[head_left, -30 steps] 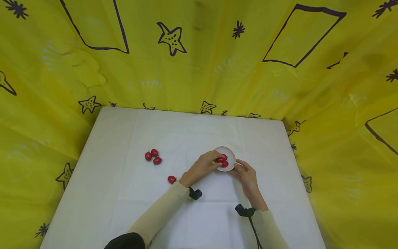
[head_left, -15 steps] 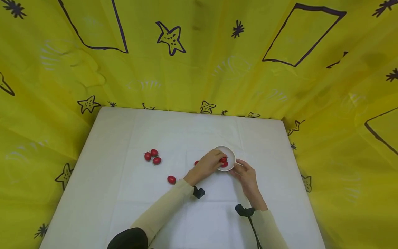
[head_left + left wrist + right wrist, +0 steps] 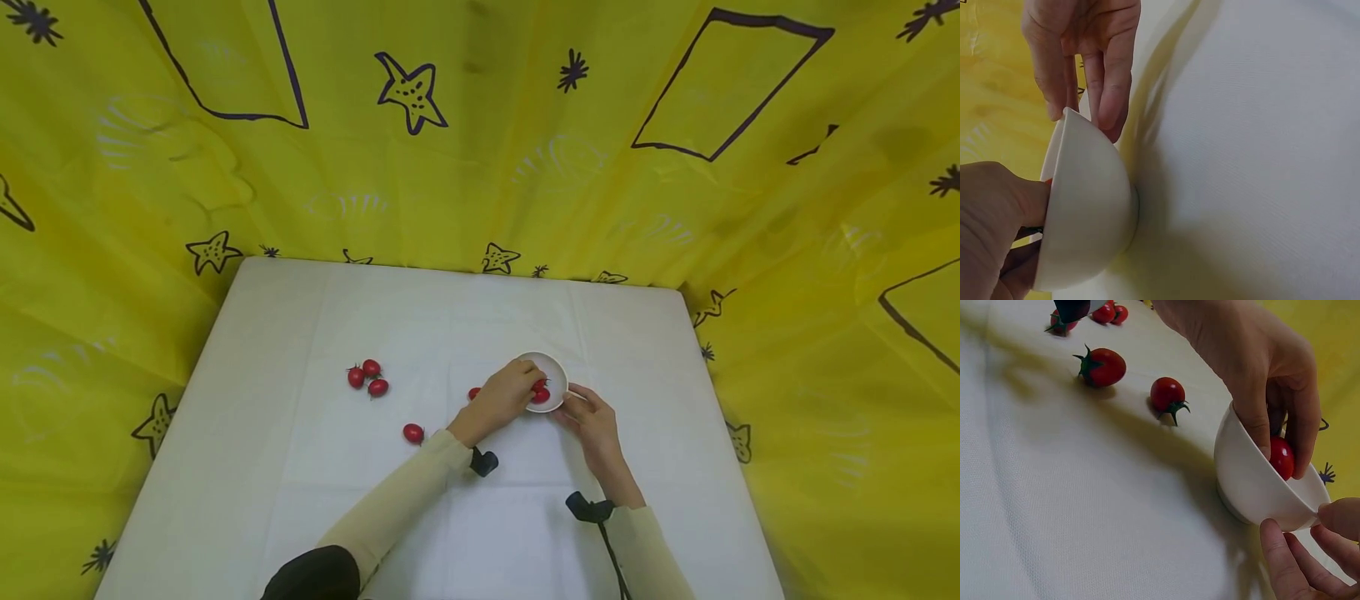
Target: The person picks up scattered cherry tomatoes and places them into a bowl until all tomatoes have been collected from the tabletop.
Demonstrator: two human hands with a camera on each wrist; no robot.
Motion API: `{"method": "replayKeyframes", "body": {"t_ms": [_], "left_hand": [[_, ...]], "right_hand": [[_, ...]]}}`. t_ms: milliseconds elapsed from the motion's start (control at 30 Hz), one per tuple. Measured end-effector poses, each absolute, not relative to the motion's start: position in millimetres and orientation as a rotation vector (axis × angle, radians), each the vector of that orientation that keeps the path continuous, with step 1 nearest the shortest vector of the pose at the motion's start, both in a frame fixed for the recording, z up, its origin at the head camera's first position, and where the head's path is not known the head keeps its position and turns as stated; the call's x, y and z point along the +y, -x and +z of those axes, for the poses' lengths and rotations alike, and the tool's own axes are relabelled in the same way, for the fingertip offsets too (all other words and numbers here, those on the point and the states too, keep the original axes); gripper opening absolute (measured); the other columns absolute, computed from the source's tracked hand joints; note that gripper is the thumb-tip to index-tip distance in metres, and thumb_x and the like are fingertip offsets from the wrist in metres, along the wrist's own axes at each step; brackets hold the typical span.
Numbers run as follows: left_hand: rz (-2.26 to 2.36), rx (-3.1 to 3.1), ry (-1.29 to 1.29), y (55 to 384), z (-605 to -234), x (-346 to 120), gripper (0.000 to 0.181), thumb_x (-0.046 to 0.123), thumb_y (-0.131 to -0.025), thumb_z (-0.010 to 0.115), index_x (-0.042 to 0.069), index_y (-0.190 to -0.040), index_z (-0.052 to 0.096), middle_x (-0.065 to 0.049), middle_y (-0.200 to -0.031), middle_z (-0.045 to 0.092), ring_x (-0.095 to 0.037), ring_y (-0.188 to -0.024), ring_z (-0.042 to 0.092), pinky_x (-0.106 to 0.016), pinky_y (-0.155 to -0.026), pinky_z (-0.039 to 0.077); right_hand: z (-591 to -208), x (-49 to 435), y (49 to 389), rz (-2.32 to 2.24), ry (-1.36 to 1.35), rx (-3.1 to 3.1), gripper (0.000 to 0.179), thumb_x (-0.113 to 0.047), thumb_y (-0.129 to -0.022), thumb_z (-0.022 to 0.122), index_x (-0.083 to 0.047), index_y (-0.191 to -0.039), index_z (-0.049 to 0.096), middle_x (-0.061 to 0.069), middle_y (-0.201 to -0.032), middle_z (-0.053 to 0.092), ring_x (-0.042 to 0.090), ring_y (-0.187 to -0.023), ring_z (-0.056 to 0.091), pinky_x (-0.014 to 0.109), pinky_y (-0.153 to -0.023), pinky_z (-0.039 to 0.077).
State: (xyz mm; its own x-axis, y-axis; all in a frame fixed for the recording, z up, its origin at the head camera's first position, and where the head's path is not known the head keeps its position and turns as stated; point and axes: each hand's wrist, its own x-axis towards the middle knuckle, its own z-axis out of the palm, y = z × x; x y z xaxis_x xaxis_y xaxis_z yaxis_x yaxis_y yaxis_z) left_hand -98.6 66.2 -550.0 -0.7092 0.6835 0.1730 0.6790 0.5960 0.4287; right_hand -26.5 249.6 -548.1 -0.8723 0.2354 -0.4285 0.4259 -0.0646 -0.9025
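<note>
A small white bowl (image 3: 557,367) stands on the cloth with a few red cherry tomatoes (image 3: 541,396) inside. My left hand (image 3: 504,392) reaches over its rim from the left. In the right wrist view, the left thumb and fingers close around a cherry tomato (image 3: 1282,457) within the bowl. My right hand (image 3: 592,421) holds the bowl's right side, thumb at the rim and fingers against the outer wall. The left hand hides part of the bowl's inside. In the left wrist view, the bowl's outer wall (image 3: 1085,206) covers most of its contents.
A group of three cherry tomatoes (image 3: 356,377) lies to the left. One loose tomato (image 3: 413,433) sits nearer the left sleeve, and another (image 3: 474,392) is partly hidden behind the left hand. Yellow patterned curtains (image 3: 465,183) surround the white table (image 3: 360,292). A cable (image 3: 615,558) runs along the right sleeve.
My left hand has shifted slightly right and deeper into the bowl, and its forearm now uncovers a loose tomato beside the hand. The right hand and bowl stay nearly still.
</note>
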Motion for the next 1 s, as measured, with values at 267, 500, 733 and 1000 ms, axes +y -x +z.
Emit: {"method": "replayKeyframes", "body": {"t_ms": [267, 500, 733, 1000], "left_hand": [[0.603, 2.835, -1.167, 96.9, -544.9, 69.6, 0.027, 0.008, -0.099, 0.068, 0.010, -0.125, 0.071, -0.005, -0.122, 0.067, -0.017, -0.116, 0.062, -0.026, -0.101, 0.055], [0.558, 2.863, -1.177, 94.8, -544.7, 68.1, 0.027, 0.008, -0.100, 0.066, 0.011, -0.126, 0.072, -0.004, -0.122, 0.069, -0.018, -0.117, 0.062, -0.026, -0.102, 0.055], [0.630, 2.852, -1.189, 93.5, -545.4, 63.5, 0.027, 0.006, -0.100, 0.064, 0.011, -0.125, 0.071, -0.004, -0.124, 0.069, -0.019, -0.122, 0.061, -0.027, -0.108, 0.053], [0.809, 2.863, -1.193, 89.2, -548.1, 56.2, 0.025, 0.007, -0.099, 0.065, 0.011, -0.123, 0.072, -0.003, -0.121, 0.072, -0.020, -0.113, 0.064, -0.028, -0.106, 0.053]], "right_hand": [[-545.8, 249.0, 24.8, -2.135, -0.719, 2.005, 0.045, -0.005, -0.104, 0.061, 0.007, -0.146, 0.050, 0.005, -0.115, 0.074, 0.005, -0.094, 0.073, 0.025, -0.090, 0.062], [-544.8, 246.7, 24.7, -2.118, -0.703, 2.011, 0.045, -0.006, -0.105, 0.060, 0.007, -0.146, 0.050, 0.011, -0.121, 0.072, 0.003, -0.094, 0.073, 0.028, -0.093, 0.061], [-545.1, 246.2, 25.0, -2.117, -0.708, 2.000, 0.045, -0.007, -0.105, 0.060, 0.007, -0.147, 0.049, 0.012, -0.124, 0.072, 0.003, -0.095, 0.073, 0.029, -0.095, 0.061], [-546.2, 246.3, 24.1, -2.130, -0.691, 2.015, 0.046, -0.007, -0.105, 0.061, 0.007, -0.146, 0.050, 0.010, -0.121, 0.072, 0.004, -0.095, 0.073, 0.028, -0.093, 0.061]]}}
